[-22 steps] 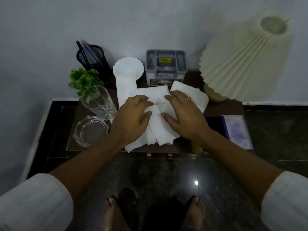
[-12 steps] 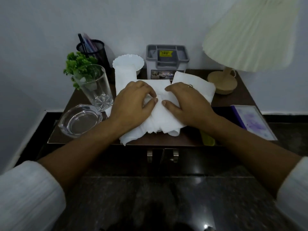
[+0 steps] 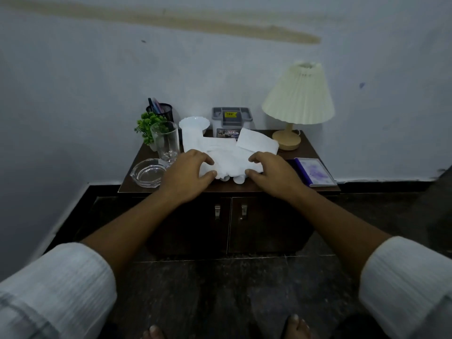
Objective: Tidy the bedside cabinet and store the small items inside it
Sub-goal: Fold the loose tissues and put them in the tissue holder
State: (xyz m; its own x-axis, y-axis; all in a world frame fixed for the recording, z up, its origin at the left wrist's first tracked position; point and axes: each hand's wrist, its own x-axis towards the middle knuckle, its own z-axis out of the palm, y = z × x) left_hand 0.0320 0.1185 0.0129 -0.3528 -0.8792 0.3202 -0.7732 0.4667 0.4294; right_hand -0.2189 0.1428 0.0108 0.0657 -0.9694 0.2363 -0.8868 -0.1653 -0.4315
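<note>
Fingers of left hand point(image 3: 187, 176) and right hand point(image 3: 275, 174) curl over the rumpled near edge of soft white tissue sheets point(image 3: 230, 156), thumbs pinching underneath, mid-top on the dark wooden bedside cabinet point(image 3: 288, 188). Clear faceted tumbler point(image 3: 166, 140) and round glass ashtray point(image 3: 148, 172) stand to the left, pleated cream lamp point(image 3: 299, 96) to the right

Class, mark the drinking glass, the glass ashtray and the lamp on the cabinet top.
drinking glass point(image 3: 166, 140): head view, on its clear side wall.
glass ashtray point(image 3: 148, 172): head view, in the middle of its hollow.
lamp point(image 3: 299, 94): head view, on the pleated shade.
</note>
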